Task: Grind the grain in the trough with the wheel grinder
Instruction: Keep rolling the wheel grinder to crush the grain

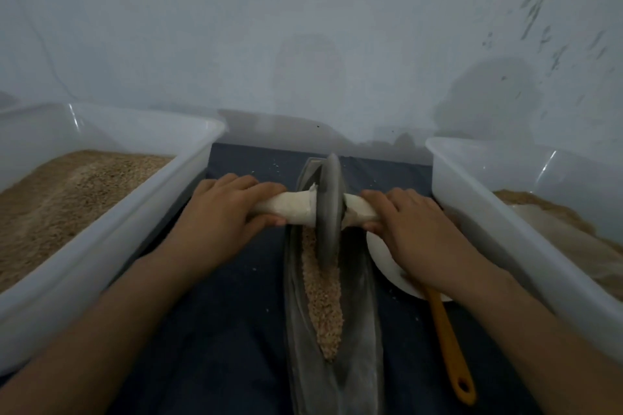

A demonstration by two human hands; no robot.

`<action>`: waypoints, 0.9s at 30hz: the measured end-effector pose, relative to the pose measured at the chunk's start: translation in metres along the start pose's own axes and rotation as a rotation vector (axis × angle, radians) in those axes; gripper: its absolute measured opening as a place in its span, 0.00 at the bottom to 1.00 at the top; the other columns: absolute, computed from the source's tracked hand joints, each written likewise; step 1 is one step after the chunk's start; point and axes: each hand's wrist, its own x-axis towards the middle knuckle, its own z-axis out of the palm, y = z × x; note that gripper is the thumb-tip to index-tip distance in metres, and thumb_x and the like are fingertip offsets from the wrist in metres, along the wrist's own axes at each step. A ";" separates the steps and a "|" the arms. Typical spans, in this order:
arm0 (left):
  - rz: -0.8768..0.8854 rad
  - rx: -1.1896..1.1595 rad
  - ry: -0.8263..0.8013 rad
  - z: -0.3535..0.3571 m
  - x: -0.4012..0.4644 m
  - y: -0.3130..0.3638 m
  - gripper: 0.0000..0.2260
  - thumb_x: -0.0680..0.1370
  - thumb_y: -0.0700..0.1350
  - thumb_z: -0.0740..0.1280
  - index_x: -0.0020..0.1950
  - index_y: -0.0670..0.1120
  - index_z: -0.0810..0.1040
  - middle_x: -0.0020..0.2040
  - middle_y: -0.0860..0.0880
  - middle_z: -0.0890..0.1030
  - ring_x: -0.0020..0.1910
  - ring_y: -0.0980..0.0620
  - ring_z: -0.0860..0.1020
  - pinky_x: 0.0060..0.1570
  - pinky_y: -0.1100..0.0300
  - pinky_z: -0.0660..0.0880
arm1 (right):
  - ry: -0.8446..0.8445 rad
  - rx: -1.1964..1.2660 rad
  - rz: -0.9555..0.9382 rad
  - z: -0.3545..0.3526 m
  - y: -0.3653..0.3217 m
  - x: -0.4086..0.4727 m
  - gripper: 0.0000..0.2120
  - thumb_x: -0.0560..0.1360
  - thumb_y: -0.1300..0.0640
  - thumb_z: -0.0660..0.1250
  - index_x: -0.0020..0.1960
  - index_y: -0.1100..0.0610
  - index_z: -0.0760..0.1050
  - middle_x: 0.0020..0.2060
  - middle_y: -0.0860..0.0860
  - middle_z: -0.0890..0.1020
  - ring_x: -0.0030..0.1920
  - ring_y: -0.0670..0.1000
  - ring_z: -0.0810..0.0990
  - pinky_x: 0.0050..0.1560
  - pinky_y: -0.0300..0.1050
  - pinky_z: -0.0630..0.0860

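My fingers (236,185) curl round the wheel grinder (328,212): dull grey metal disc, handle wrapped in matt white cloth. The trough (360,330) is matt grey metal; both tubs (118,239) are glossy translucent plastic.

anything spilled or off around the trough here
A few pale grains lie scattered on the dark cloth beside the trough, outside it. Otherwise nothing stands out: both hands grip the wheel grinder.

White bowl (382,258) mostly under right hand (414,229)
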 end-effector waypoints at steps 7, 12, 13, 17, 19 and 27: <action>0.080 -0.439 -0.507 -0.045 -0.010 -0.005 0.20 0.66 0.72 0.60 0.55 0.69 0.74 0.49 0.67 0.80 0.48 0.68 0.77 0.49 0.64 0.73 | -0.471 0.351 -0.088 -0.059 -0.002 -0.031 0.14 0.78 0.40 0.50 0.63 0.38 0.59 0.51 0.43 0.74 0.49 0.40 0.71 0.46 0.33 0.66; 0.018 -0.402 -0.461 -0.042 -0.008 0.000 0.20 0.63 0.71 0.58 0.52 0.70 0.74 0.50 0.65 0.80 0.48 0.69 0.76 0.51 0.66 0.72 | -0.328 0.245 -0.080 -0.053 -0.007 -0.031 0.15 0.79 0.41 0.49 0.64 0.41 0.60 0.48 0.44 0.73 0.48 0.44 0.72 0.48 0.41 0.68; -0.002 -0.355 -0.414 -0.037 -0.006 -0.001 0.22 0.63 0.70 0.57 0.54 0.69 0.74 0.51 0.64 0.79 0.49 0.67 0.75 0.51 0.65 0.71 | -0.273 0.235 -0.061 -0.045 -0.006 -0.025 0.15 0.79 0.42 0.49 0.64 0.42 0.61 0.47 0.44 0.73 0.48 0.45 0.72 0.47 0.42 0.67; -0.026 -0.014 -0.061 -0.007 -0.002 0.001 0.22 0.73 0.62 0.59 0.65 0.58 0.72 0.55 0.53 0.78 0.55 0.51 0.74 0.53 0.55 0.67 | -0.044 0.043 0.001 -0.011 0.000 -0.002 0.18 0.81 0.46 0.48 0.69 0.46 0.59 0.51 0.48 0.72 0.51 0.48 0.69 0.47 0.41 0.59; -0.031 0.041 0.045 0.004 -0.002 0.003 0.21 0.75 0.56 0.64 0.66 0.54 0.73 0.55 0.49 0.79 0.54 0.46 0.74 0.53 0.52 0.66 | 0.038 -0.003 0.036 -0.001 -0.001 0.004 0.19 0.81 0.47 0.49 0.71 0.48 0.59 0.54 0.49 0.72 0.53 0.50 0.68 0.51 0.42 0.58; -0.002 -0.272 -0.302 -0.026 -0.004 -0.004 0.19 0.68 0.65 0.63 0.58 0.65 0.74 0.51 0.62 0.79 0.51 0.64 0.75 0.52 0.65 0.71 | -0.254 0.158 -0.079 -0.032 -0.001 -0.009 0.17 0.79 0.43 0.51 0.67 0.45 0.60 0.51 0.46 0.72 0.48 0.45 0.67 0.46 0.41 0.62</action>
